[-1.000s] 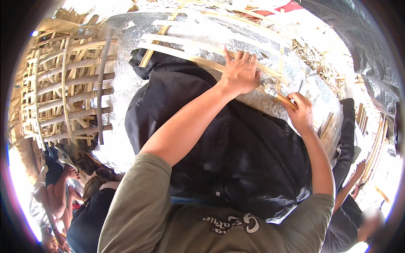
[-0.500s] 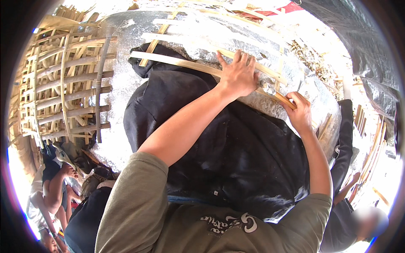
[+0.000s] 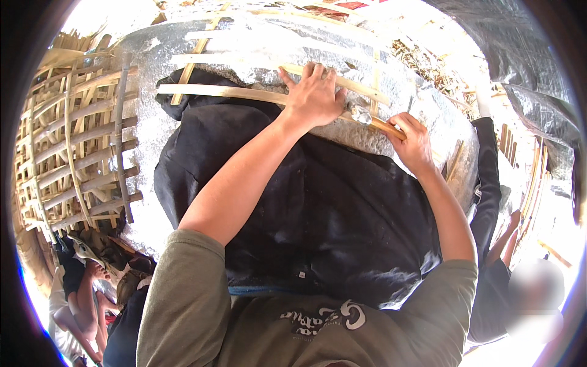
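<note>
Beyond my black-clad legs, a lattice of pale bamboo strips lies on a grey, shiny sheet. My left hand presses on the strips with its fingers spread, near where two long strips meet under the palm. Wrapped in my right hand is the wooden handle of a hammer. Its metal head rests at or just above the near side of the lattice, a little right of my left thumb. Whether the head touches a strip cannot be made out.
At the left stands a woven bamboo panel. People sit low at the left and at the right. Dark plastic sheeting hangs at the upper right, and long bamboo strips lie below it.
The whole scene has shifted left in the picture as the view turned. Both hands, the hammer and the strips keep nearly the same places relative to each other.
</note>
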The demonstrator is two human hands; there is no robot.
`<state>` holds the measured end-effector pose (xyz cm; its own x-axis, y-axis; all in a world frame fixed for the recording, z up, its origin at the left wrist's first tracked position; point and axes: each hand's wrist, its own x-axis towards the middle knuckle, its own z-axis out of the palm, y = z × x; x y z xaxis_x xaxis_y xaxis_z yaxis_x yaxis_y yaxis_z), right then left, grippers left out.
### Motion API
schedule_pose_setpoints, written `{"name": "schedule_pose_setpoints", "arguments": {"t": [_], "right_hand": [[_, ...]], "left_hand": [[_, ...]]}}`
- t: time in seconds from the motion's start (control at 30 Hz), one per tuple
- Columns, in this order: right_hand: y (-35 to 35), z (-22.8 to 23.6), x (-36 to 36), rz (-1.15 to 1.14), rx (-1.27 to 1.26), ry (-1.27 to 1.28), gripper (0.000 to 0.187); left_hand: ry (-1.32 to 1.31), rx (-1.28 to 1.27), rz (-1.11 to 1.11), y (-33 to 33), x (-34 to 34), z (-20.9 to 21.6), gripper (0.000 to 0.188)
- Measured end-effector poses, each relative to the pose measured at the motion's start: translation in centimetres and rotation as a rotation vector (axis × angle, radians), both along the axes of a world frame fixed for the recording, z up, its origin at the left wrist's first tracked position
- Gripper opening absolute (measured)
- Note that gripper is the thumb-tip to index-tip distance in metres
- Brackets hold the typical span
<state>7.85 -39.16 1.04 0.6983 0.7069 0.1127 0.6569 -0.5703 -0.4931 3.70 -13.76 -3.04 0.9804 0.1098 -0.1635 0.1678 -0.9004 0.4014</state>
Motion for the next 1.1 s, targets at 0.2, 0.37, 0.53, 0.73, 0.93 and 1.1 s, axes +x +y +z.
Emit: {"name": "schedule_pose_setpoints", "arguments": {"t": [0.2, 0.37, 0.53, 0.73, 0.93, 1.1], "right_hand": [[0.1, 0.0, 0.0, -0.033, -0.021, 0.035, 0.020], [0.2, 0.1, 0.1, -0.055, 0.015, 0.059, 0.025], [-0.1, -0.4, 0.2, -0.069, -0.005, 0.078, 0.025], [0.1, -0.4, -0.3, -0.117, -0.018, 0.100, 0.024], [0.0, -0.3, -0.2, -0.075, -0.017, 0.071, 0.026], [-0.3, -1.0, -0.1, -0.020, 0.000, 0.024, 0.028]], "left_hand": [[-0.133, 0.116, -0.026, -0.3, -0.5, -0.7, 0.058], [-0.224, 0.126, -0.051, -0.1, -0.5, -1.0, 0.055], [-0.184, 0.097, -0.062, -0.1, -0.5, -0.5, 0.054], [-0.159, 0.073, -0.085, 0.2, 0.2, 0.6, 0.046], [-0.293, 0.089, -0.062, 0.0, -0.1, -1.0, 0.046], [-0.332, 0.104, -0.070, 0.1, -0.3, -1.5, 0.048]]}}
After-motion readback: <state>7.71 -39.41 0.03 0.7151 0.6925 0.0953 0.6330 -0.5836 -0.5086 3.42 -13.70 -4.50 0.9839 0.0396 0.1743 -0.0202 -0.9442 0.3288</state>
